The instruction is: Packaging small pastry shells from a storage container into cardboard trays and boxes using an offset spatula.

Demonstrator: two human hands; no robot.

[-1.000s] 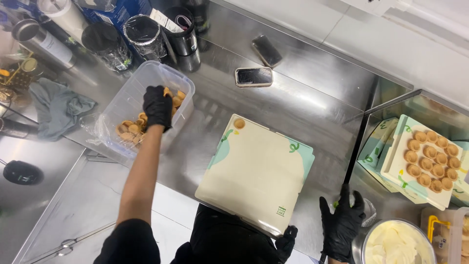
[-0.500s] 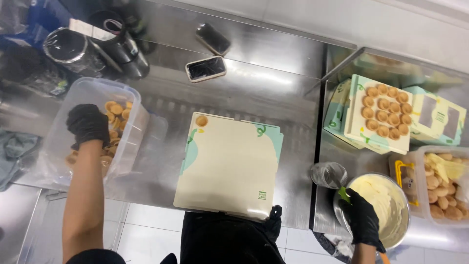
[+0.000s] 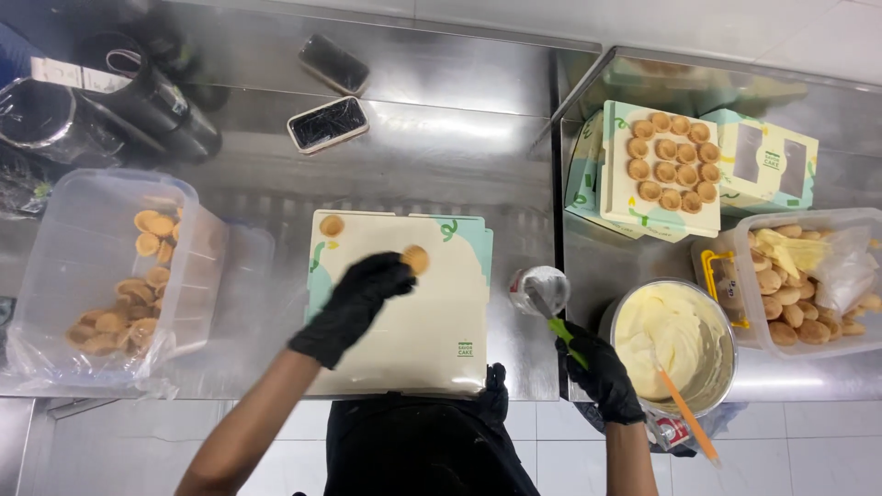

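One shell (image 3: 332,225) sits on the near box (image 3: 404,312), a second (image 3: 416,259) is pinched in my left hand (image 3: 358,298) above it; rest of the lid looks bare, far box (image 3: 657,170) full. Right hand (image 3: 602,372) grips a green-handled scoop (image 3: 551,312)

One head-worn camera looked steeply down, from close above, at the stainless steel counter (image 3: 441,156); its lower edge caught the wearer's dark-clothed torso (image 3: 413,450). No second view existed.
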